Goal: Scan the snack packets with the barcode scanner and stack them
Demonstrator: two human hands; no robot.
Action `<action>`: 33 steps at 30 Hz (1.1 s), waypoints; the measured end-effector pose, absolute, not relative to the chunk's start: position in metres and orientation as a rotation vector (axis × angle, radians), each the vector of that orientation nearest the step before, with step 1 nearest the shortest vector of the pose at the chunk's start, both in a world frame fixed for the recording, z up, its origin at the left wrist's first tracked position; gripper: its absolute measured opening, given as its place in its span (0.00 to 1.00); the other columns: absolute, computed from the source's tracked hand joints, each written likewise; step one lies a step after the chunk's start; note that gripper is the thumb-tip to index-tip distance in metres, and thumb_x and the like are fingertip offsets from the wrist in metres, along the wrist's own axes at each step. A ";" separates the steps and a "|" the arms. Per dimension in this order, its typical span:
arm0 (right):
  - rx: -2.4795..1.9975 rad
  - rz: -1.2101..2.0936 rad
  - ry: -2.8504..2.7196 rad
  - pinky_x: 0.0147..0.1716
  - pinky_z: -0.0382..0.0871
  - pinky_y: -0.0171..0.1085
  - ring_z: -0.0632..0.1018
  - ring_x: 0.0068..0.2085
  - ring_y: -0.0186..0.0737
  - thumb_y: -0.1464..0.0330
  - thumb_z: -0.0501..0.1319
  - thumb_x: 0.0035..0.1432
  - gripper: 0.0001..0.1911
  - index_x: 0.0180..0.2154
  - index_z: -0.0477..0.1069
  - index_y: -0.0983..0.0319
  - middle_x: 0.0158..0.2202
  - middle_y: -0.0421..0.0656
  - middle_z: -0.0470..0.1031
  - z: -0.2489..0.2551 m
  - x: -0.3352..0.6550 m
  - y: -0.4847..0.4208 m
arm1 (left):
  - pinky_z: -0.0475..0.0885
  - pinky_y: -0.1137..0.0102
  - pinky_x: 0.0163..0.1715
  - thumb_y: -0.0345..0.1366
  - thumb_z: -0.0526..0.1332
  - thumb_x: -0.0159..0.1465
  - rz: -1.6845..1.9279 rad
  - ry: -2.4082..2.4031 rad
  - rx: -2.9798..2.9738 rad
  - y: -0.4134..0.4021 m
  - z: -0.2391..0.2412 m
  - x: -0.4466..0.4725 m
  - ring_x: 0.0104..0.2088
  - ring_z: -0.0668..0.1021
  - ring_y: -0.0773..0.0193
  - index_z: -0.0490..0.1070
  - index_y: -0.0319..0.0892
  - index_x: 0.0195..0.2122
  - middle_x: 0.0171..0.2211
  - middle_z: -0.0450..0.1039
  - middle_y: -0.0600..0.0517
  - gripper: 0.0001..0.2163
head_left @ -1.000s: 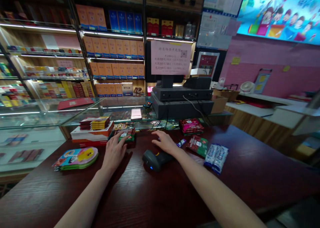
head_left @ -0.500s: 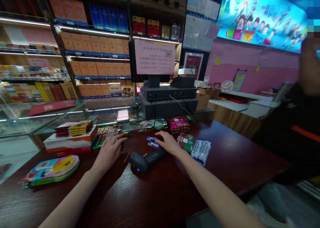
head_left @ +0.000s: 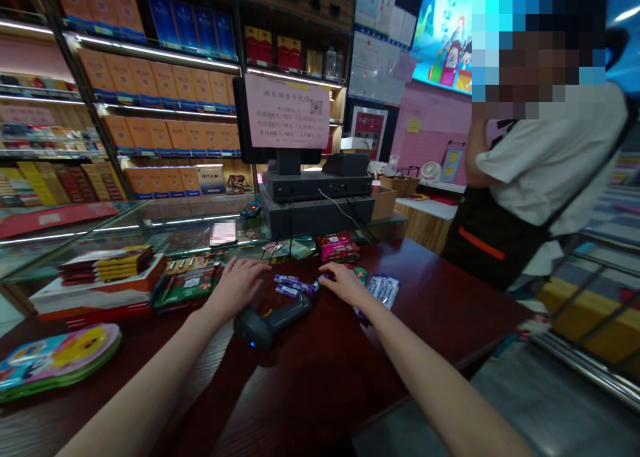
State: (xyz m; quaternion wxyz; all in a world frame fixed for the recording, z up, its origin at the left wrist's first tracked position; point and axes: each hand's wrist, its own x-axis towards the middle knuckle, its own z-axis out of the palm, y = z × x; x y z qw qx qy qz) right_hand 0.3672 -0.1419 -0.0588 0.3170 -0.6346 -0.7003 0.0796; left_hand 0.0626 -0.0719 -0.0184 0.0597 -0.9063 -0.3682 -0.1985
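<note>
My left hand (head_left: 239, 285) hovers over the dark wooden counter with its fingers stretched and holds nothing. My right hand (head_left: 343, 282) has its thumb and fingers around the end of a small purple-wrapped packet (head_left: 324, 278). Several similar purple-and-white packets (head_left: 287, 285) lie in a loose row between my hands. Below them rests a black barcode scanner (head_left: 270, 323) with a blue light. Silver-blue packets (head_left: 384, 290) lie right of my right hand, and a green packet (head_left: 360, 275) shows partly behind it.
A red snack bag (head_left: 337, 247) lies before the black cash-register terminal (head_left: 315, 197). At left are a stacked white-and-orange box (head_left: 100, 283), green packs (head_left: 187, 283) and colourful cartoon-shaped packs (head_left: 60, 357). A person (head_left: 545, 150) in a white shirt stands beyond the counter's right side.
The view has turned right, bringing the person into view. My right hand has shifted right along the purple packets, uncovering more of them. My left hand has come closer to the packets.
</note>
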 end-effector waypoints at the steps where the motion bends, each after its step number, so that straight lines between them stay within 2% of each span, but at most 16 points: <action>1: -1.686 0.203 -1.842 0.51 0.69 0.41 0.77 0.51 0.44 0.66 0.63 0.60 0.15 0.49 0.75 0.58 0.51 0.45 0.78 -0.059 0.371 -0.143 | 0.55 0.46 0.64 0.33 0.55 0.67 -0.574 -1.105 -2.757 -0.073 -0.016 0.069 0.57 0.72 0.53 0.73 0.51 0.52 0.55 0.75 0.51 0.15; 6: -1.802 0.187 -1.825 0.53 0.67 0.40 0.77 0.52 0.43 0.65 0.64 0.60 0.14 0.49 0.75 0.57 0.50 0.43 0.79 -0.058 0.390 -0.150 | 0.51 0.43 0.64 0.32 0.57 0.66 -0.422 -1.081 -2.808 -0.082 -0.002 0.102 0.58 0.72 0.52 0.74 0.51 0.52 0.54 0.75 0.51 0.15; 10: -1.861 0.181 -1.812 0.53 0.67 0.41 0.77 0.53 0.44 0.65 0.63 0.61 0.13 0.48 0.75 0.56 0.50 0.42 0.79 -0.057 0.405 -0.156 | 0.49 0.45 0.65 0.32 0.58 0.65 -0.390 -0.979 -2.830 -0.088 0.002 0.129 0.57 0.72 0.52 0.75 0.51 0.50 0.52 0.76 0.52 0.14; 21: -1.988 0.131 -1.789 0.48 0.67 0.40 0.77 0.49 0.43 0.63 0.62 0.62 0.12 0.47 0.75 0.55 0.50 0.41 0.79 -0.064 0.439 -0.161 | 0.52 0.47 0.65 0.32 0.58 0.65 -0.357 -0.864 -2.895 -0.105 -0.011 0.190 0.55 0.73 0.53 0.74 0.50 0.51 0.52 0.76 0.50 0.15; 33: -2.118 0.098 -1.716 0.52 0.64 0.44 0.75 0.55 0.47 0.63 0.58 0.64 0.14 0.50 0.75 0.56 0.53 0.45 0.78 -0.060 0.453 -0.168 | 0.52 0.44 0.65 0.35 0.65 0.61 -0.357 -0.787 -2.884 -0.116 -0.039 0.238 0.53 0.74 0.50 0.74 0.46 0.48 0.48 0.77 0.46 0.14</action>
